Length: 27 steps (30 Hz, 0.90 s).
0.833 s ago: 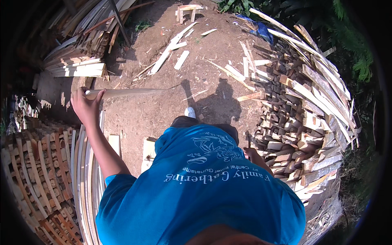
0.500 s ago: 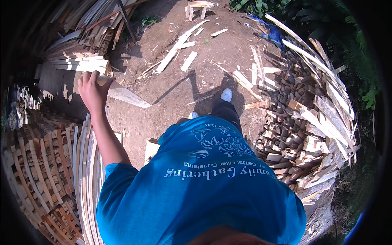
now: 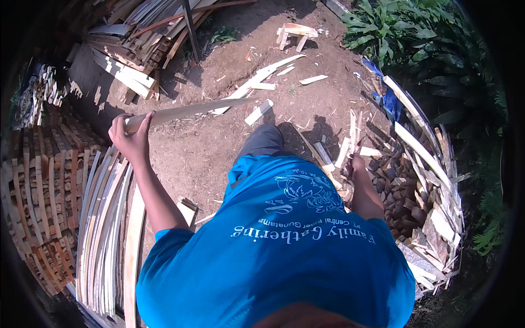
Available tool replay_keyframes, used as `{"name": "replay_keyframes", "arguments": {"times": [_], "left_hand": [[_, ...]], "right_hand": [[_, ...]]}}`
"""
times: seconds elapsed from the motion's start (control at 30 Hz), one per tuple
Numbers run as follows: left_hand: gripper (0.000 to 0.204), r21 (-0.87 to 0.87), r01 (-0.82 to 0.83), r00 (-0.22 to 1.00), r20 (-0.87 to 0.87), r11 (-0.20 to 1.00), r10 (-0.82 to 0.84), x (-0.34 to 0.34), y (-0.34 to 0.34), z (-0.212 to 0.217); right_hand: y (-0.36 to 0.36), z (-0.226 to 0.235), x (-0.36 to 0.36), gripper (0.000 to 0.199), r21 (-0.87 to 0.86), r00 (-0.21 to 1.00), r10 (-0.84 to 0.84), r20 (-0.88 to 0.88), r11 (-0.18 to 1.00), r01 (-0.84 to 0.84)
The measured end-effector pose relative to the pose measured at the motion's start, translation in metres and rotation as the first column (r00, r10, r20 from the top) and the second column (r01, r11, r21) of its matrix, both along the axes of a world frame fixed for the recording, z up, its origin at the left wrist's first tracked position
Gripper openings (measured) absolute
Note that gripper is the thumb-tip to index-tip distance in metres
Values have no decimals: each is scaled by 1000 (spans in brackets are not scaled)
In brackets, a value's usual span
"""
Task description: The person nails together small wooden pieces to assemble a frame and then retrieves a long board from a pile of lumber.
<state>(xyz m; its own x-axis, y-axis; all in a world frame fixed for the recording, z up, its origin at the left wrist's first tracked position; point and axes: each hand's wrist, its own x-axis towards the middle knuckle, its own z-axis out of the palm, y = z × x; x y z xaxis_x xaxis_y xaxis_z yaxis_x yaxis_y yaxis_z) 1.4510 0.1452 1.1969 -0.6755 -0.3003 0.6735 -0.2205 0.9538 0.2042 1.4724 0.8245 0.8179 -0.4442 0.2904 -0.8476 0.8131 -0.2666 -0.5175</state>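
Note:
My left hand (image 3: 131,139) is closed around the near end of a long, flat wooden board (image 3: 188,111), thumb on one side and fingers on the other. The board reaches away to the right over the bare soil, narrowing toward its far end; I cannot tell whether that end touches the ground. On the right, my right hand (image 3: 356,165) hangs low in front of a heap of wood offcuts (image 3: 402,188). Its fingers are small and partly lost against the wood, so their state is unclear.
Stacked wood blocks (image 3: 52,191) and long upright strips (image 3: 104,229) stand at my left. A lumber pile (image 3: 147,44) lies far left beside a dark post (image 3: 191,30). Loose slats (image 3: 260,112) lie ahead, with a small wooden stool (image 3: 297,31) beyond. Plants (image 3: 383,33) grow far right.
My left hand has swung the board round, so it now points further right and away. My right forearm and hand have come into view. The whole view has shifted.

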Motion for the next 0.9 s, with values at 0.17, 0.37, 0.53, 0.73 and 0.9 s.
{"name": "replay_keyframes", "arguments": {"times": [0.17, 0.37, 0.53, 0.73, 0.9], "left_hand": [[49, 124, 132, 991, -37, 984, -128, -122, 41, -37], [55, 257, 265, 964, -81, 929, -253, -290, 61, -66], [38, 852, 146, 971, -27, 503, -237, -382, 74, -111], [34, 974, 144, 972, -106, 175, -208, -421, 74, -160], [35, 997, 31, 991, -21, 70, -135, -431, 100, -200]], "right_hand": [[6, 39, -116, 32, 94, 986, 19, -168, 996, -3], [2, -16, -127, 34, 276, 984, 86, 155, 953, -127], [-18, -64, -99, 42, 207, 969, -220, 115, 959, 193], [-50, -12, -157, 55, 24, 853, -521, -27, 853, 522], [-23, 30, -268, 103, -51, 754, -649, -106, 760, 647]]}}
